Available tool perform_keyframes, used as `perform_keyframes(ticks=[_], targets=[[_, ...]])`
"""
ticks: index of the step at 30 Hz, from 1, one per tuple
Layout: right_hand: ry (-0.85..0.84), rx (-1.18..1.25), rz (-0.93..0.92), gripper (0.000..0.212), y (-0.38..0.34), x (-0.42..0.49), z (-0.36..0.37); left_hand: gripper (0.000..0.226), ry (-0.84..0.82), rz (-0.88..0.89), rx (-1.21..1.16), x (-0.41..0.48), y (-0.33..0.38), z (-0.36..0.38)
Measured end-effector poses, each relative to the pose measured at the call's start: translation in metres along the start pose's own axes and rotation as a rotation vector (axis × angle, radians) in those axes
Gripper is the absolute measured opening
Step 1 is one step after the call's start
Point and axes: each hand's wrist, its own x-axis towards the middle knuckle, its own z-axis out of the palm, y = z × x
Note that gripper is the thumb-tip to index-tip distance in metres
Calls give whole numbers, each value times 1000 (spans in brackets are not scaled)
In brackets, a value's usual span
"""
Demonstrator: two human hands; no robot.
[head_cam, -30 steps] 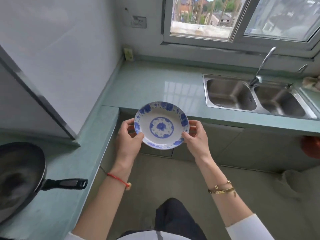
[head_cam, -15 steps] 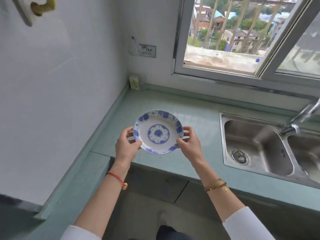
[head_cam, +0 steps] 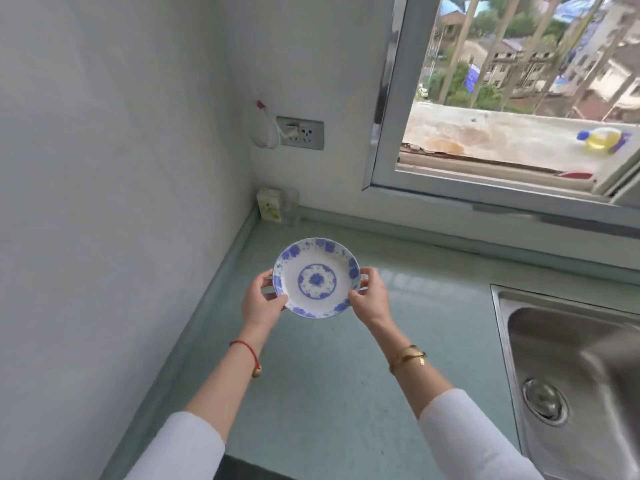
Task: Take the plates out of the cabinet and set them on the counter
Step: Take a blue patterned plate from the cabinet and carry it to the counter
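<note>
I hold a white plate [head_cam: 316,278] with a blue flower pattern level over the pale green counter [head_cam: 332,382], near its back left corner. My left hand [head_cam: 260,301] grips the plate's left rim, thumb on top. My right hand [head_cam: 370,295] grips the right rim the same way. I cannot tell whether the plate touches the counter or hovers just above it. No cabinet shows in this view.
A steel sink [head_cam: 575,375] lies to the right. A small yellow-green box [head_cam: 269,204] and a clear glass [head_cam: 291,211] stand in the back corner. A wall socket [head_cam: 300,133] sits above them. A window [head_cam: 519,98] runs along the back wall.
Both hands have carried the plate forward from over the floor to above the counter's back left area. The view has swung up and closer to the wall; the pan has left the view.
</note>
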Motion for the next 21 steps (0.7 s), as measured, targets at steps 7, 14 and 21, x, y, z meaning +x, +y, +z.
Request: perform_keyframes(ticks=[7, 14, 21], targets=[[30, -65, 139, 40, 24, 91, 52, 57, -88, -43, 79, 111, -27, 28], [55, -110, 208, 45, 34, 131, 74, 57, -130, -71, 88, 161, -47, 46], [49, -135, 231, 47, 34, 142, 80, 58, -174, -83, 133, 179, -48, 47]])
